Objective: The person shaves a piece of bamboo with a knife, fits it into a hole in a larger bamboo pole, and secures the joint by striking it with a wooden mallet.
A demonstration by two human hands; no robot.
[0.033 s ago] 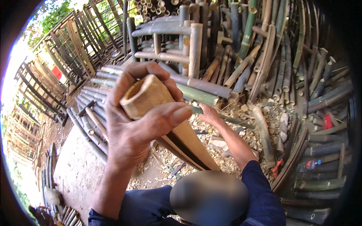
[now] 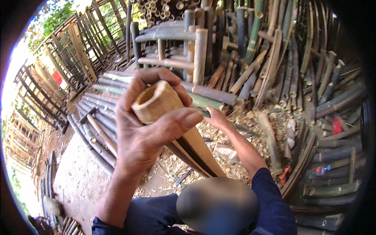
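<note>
Since the picture just before, only little is changing: the left hand (image 2: 143, 117) is shifting slightly to the right, together with the bamboo pole (image 2: 199, 145), while the whole view is also shifting a bit. The hold itself is looking the same, so I am judging it steady. The fingers of this hand are curling around the far end of the pole, and the thumb is pressing across its side. The pole is sloping toward the near right, with a dark slot running along it. The right hand (image 2: 216, 118) is reaching beyond the pole, over a dark strip (image 2: 241, 128); whether its fingers are gripping this, I cannot tell. The pole's open end is showing a hollow, but its depth is staying hidden. At the right, a clear bottle (image 2: 320, 171) with a blue cap is lying among bamboo pieces (image 2: 333, 191); its contents I cannot tell.
</note>
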